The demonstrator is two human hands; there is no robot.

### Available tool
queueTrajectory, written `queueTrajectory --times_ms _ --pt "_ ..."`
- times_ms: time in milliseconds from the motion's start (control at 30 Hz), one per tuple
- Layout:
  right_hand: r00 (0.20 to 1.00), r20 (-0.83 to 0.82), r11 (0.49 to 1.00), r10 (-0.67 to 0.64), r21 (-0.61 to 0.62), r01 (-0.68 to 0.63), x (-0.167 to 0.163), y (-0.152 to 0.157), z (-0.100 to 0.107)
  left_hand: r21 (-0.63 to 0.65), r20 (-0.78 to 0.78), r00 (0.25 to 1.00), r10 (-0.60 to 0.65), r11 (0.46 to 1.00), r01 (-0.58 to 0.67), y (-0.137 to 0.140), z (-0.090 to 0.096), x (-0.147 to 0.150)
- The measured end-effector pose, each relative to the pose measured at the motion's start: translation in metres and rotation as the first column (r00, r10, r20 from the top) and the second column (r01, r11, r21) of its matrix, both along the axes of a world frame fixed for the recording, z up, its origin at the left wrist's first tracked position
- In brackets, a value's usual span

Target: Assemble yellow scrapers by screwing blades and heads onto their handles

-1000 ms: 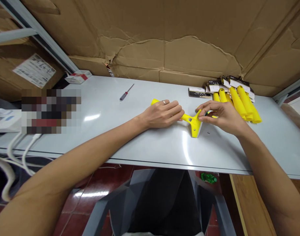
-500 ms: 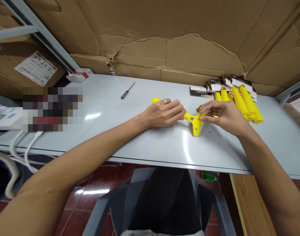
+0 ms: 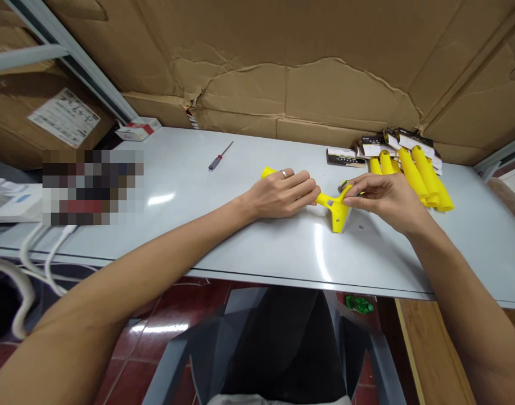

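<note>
My left hand [image 3: 285,194] is wrapped around the handle of a yellow scraper [image 3: 338,214] lying low over the table. The handle's end shows past my knuckles, and the scraper's wide head points to the right. A small round fastener sits in the near wing of the head. At the far wing, the thumb and fingers of my right hand [image 3: 379,197] are pinched together. Whatever is between those fingertips is hidden. On the table, a small screw or nut [image 3: 361,227] lies just below my right hand.
A screwdriver [image 3: 220,156] lies toward the back left. Several yellow scrapers [image 3: 418,174] with black and white card sleeves [image 3: 346,157] are piled at the back right. A red and white box [image 3: 138,129] stands by the shelf post. Cardboard [image 3: 299,95] lines the back.
The fingers of my right hand have shifted slightly at the far wing of the scraper's head. My left hand keeps its hold on the handle.
</note>
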State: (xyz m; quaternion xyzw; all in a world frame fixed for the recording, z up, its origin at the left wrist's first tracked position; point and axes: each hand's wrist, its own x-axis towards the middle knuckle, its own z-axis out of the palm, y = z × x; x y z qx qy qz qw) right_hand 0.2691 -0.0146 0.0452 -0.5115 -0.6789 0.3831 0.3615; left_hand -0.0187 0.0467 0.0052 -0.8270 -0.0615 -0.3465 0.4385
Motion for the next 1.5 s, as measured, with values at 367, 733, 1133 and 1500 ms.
queueTrajectory --times_ms 367,733,1133,1500 --pt "0.984 -0.167 0.989 -0.066 -0.14 0.042 0.0009 0.0018 -0.0031 0.044 -0.006 1.0 -0.011 0.999 0.012 -0.0028 0.0029 0.0003" --pt "0.986 -0.164 0.972 -0.01 -0.235 -0.029 -0.0015 -0.001 0.0052 -0.016 -0.011 1.0 -0.024 1.0 0.023 0.003 -0.0031 -0.003" --pt "0.995 -0.098 0.984 0.009 -0.177 -0.026 0.0016 0.0001 -0.0002 -0.045 -0.002 1.0 0.002 0.999 -0.002 0.003 -0.0038 -0.0027" --pt "0.998 -0.012 0.991 0.064 -0.116 -0.065 0.0065 -0.0018 -0.0011 -0.04 0.018 1.0 -0.014 0.999 0.015 0.0031 -0.0047 -0.0025"
